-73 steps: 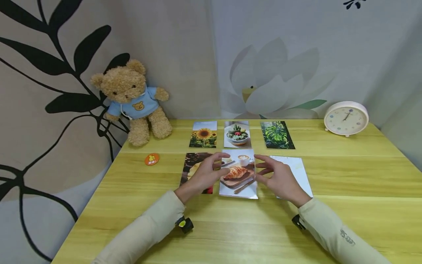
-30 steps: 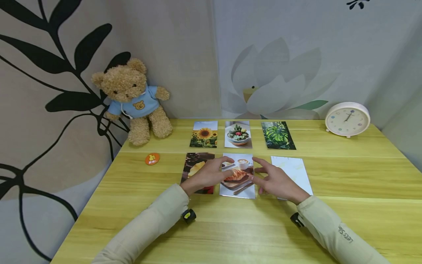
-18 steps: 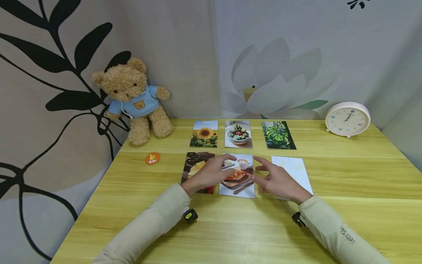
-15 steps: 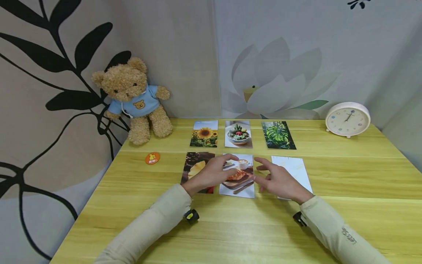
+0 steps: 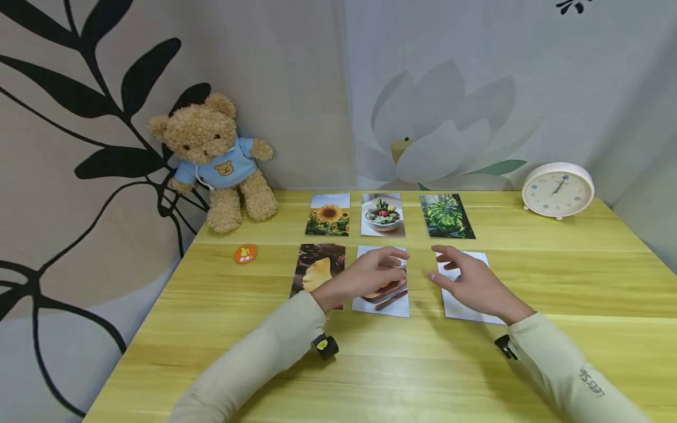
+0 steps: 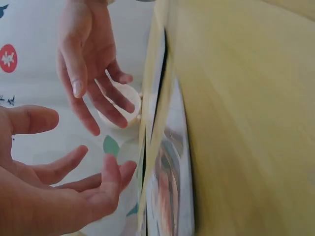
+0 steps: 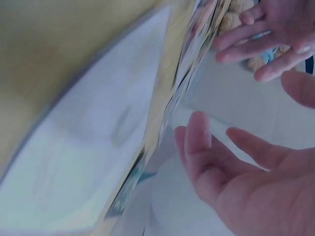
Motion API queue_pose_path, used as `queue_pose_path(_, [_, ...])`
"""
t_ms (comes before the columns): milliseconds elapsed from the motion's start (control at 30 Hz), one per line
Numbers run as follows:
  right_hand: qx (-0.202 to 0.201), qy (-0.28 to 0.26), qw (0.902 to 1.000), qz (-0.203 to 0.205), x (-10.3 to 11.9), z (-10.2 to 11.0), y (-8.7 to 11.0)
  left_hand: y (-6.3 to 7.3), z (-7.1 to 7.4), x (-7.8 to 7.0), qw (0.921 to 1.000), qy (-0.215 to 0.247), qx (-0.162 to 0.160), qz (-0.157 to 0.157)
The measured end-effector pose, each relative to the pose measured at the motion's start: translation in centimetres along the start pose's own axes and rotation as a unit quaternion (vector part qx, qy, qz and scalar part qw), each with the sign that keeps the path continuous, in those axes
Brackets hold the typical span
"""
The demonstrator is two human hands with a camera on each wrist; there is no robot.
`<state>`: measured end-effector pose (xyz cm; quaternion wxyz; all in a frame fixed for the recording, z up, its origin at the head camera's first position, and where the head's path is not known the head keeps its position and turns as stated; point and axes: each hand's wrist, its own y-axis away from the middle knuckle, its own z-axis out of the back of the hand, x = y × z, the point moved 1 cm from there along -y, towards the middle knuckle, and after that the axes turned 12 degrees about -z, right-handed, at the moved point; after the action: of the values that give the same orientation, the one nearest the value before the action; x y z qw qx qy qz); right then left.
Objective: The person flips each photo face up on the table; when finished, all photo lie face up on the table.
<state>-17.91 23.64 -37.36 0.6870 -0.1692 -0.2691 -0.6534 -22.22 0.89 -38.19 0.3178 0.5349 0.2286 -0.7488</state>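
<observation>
My left hand (image 5: 368, 272) hovers over the picture card of a croissant and coffee (image 5: 388, 306), covering much of it in the head view. Its fingers are loosely bent and hold nothing; the left wrist view shows a gap between them and the croissant card (image 6: 170, 196). Over the whitish card (image 5: 465, 309) to the right is my right hand (image 5: 476, 285), fingers relaxed and holding nothing. That whitish card (image 7: 98, 123) lies flat beneath it in the right wrist view. Left of the croissant card, a card with a yellow leaf (image 5: 316, 273) is partly hidden by my left hand.
Behind lie a sunflower card (image 5: 328, 215), a cactus bowl card (image 5: 382, 215) and a green leaf card (image 5: 448, 216). A teddy bear (image 5: 224, 164) sits at the back left, near an orange round badge (image 5: 245, 254). A white clock (image 5: 557, 191) stands at the back right.
The croissant card was shifted slightly and straightened between both hands. Since then both hands have come off its edges and moved right, the right hand now over the whitish card.
</observation>
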Motion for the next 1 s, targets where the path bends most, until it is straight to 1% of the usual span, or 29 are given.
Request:
queue_pose_path(100, [-0.007,0.011,0.9999,-0.011,-1.0,0.8,0.2,-0.8,-0.6,-0.3,0.9994,0.03,0.013,0.008])
queue_pose_path(200, [-0.011,0.028,0.9991,-0.029,-2.2,1.6,0.6,-1.7,-1.4,-0.7,0.9971,0.067,0.023,0.03])
queue_pose_path(300, [-0.018,0.042,0.998,-0.044,-3.5,2.3,1.1,-2.4,-2.2,-0.9,0.9921,0.112,0.032,0.047])
queue_pose_path(400, [-0.024,0.056,0.9967,-0.055,-4.7,2.9,1.5,-2.9,-3.1,-1.0,0.987,0.145,0.043,0.054])
queue_pose_path(500, [-0.019,0.069,0.9948,-0.073,-5.9,3.3,1.8,-3.2,-3.7,-1.1,0.9856,0.15,0.052,0.056])
queue_pose_path(633, [-0.008,0.076,0.9931,-0.089,-7.0,3.5,2.0,-3.6,-4.3,-1.5,0.986,0.148,0.052,0.059])
queue_pose_path(800, [-0.001,0.079,0.994,-0.076,-7.4,3.1,2.0,-4.1,-4.9,-1.8,0.9862,0.145,0.048,0.064])
queue_pose_path(1000, [0.004,0.092,0.9941,-0.058,-6.9,2.6,1.7,-4.6,-5.6,-2.0,0.9869,0.141,0.036,0.07])
